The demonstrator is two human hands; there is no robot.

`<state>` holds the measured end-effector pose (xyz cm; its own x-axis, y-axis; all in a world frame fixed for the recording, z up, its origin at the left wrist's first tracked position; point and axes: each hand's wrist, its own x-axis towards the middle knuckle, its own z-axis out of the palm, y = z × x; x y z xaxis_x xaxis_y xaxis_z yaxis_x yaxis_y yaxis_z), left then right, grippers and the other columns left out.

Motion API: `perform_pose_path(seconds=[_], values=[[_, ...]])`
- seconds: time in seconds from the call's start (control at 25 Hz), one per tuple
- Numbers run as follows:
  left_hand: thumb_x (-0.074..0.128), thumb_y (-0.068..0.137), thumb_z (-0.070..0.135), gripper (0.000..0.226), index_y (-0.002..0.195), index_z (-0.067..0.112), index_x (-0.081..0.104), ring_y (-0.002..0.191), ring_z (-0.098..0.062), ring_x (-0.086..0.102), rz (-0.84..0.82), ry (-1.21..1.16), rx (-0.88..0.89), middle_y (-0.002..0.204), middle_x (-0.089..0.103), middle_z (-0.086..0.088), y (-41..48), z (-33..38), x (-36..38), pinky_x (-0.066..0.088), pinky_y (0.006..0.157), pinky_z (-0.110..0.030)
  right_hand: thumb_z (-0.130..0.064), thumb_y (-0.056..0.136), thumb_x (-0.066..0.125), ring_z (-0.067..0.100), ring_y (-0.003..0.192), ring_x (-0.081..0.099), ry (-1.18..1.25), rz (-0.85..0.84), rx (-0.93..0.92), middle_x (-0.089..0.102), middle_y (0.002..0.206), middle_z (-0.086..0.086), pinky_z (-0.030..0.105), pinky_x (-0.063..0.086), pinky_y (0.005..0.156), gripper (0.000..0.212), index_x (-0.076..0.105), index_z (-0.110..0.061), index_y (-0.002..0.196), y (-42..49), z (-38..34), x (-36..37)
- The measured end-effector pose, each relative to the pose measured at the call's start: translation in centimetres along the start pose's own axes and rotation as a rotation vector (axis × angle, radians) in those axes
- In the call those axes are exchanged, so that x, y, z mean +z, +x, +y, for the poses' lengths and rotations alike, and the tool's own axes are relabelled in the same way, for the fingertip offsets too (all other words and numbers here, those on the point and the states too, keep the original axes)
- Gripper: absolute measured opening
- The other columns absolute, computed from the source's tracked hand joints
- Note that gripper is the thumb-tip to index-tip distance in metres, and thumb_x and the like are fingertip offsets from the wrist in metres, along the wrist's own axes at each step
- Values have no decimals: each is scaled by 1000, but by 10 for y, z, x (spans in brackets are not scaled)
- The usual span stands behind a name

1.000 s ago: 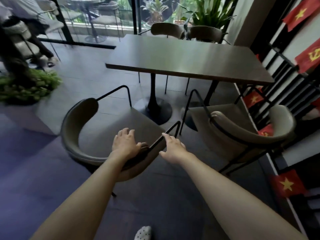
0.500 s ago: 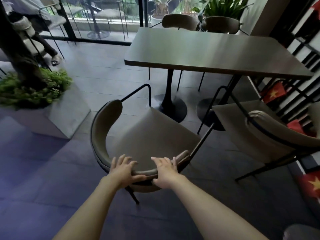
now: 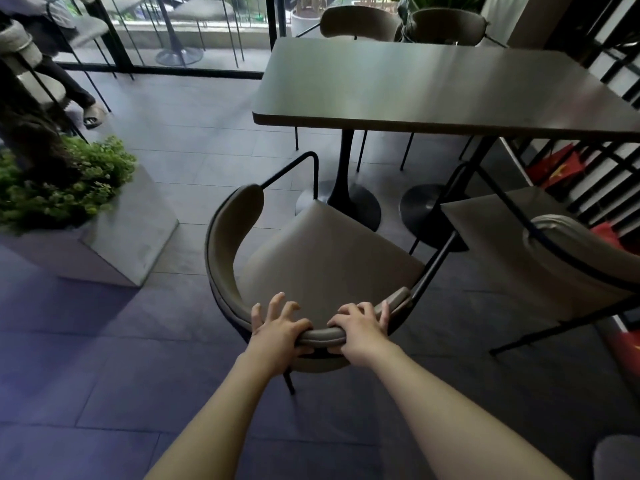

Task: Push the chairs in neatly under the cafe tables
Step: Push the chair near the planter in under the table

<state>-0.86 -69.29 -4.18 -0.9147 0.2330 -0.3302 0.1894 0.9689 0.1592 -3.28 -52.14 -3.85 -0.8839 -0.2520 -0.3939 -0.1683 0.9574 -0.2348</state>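
Observation:
A beige padded chair [image 3: 325, 258] with a curved backrest and black metal frame stands pulled out from the dark rectangular cafe table [image 3: 433, 84], turned at an angle to it. My left hand [image 3: 277, 329] rests on the backrest's near rim with its fingers spread and lifted. My right hand [image 3: 360, 325] lies beside it, fingers curled over the same rim. A second matching chair [image 3: 554, 251] stands to the right, also out from the table. Two more chairs [image 3: 360, 22] sit tucked in at the table's far side.
A concrete planter [image 3: 128, 233] with green foliage stands on the floor to the left. The table's black pedestal bases [image 3: 346, 202] are just beyond the seat. A slatted rack with red flags [image 3: 561, 168] lines the right wall. A person's legs [image 3: 79, 95] show far left.
The view has shifted left and closer to the chair's back. Both hands have slid from the right armrest corner to the middle of the backrest. The left hand's fingers have lifted and spread.

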Motion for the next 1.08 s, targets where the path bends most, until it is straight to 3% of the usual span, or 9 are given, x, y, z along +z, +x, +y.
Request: perform_pose_path(seconds=[0.24, 0.6, 0.8, 0.92, 1.08], values=[[50, 88, 49, 40, 125, 36, 44, 140, -36, -7, -42, 38, 7, 148, 17, -5, 53, -11, -25, 2, 109, -62, -31, 82, 64, 24, 137, 17, -3, -6, 5, 35, 143, -10, 55, -18, 111, 43, 53, -42, 122, 51, 10, -19], [52, 86, 48, 42, 125, 33, 43, 141, -35, -2, -127, -22, -19, 147, 20, -5, 88, -5, -39, 0, 110, -62, -32, 83, 63, 25, 137, 18, -107, -106, 50, 35, 143, -10, 57, -15, 111, 50, 45, -43, 129, 83, 23, -37], [61, 76, 52, 61, 131, 33, 40, 131, -30, 20, -306, -203, -96, 135, 33, -5, 90, -7, -64, 11, 112, -51, -59, 69, 65, 29, 143, 12, 3, -399, 82, 23, 153, -1, 59, -7, 113, 86, 27, -37, 143, 81, 9, -74], [60, 79, 49, 62, 135, 35, 36, 133, -25, 24, -206, -353, -117, 140, 34, -3, 92, -22, -92, 19, 110, -44, -64, 73, 62, 27, 144, 12, 143, -393, 59, 17, 157, -1, 52, 9, 117, 89, 20, -35, 146, 93, -4, -107], [55, 86, 46, 54, 136, 35, 36, 135, -23, 28, 52, -431, -198, 145, 34, 0, 100, -63, -149, 22, 110, -44, -47, 88, 56, 29, 143, 18, 268, -154, 74, 25, 156, 4, 52, 17, 116, 70, 23, -28, 147, 128, -44, -157]])
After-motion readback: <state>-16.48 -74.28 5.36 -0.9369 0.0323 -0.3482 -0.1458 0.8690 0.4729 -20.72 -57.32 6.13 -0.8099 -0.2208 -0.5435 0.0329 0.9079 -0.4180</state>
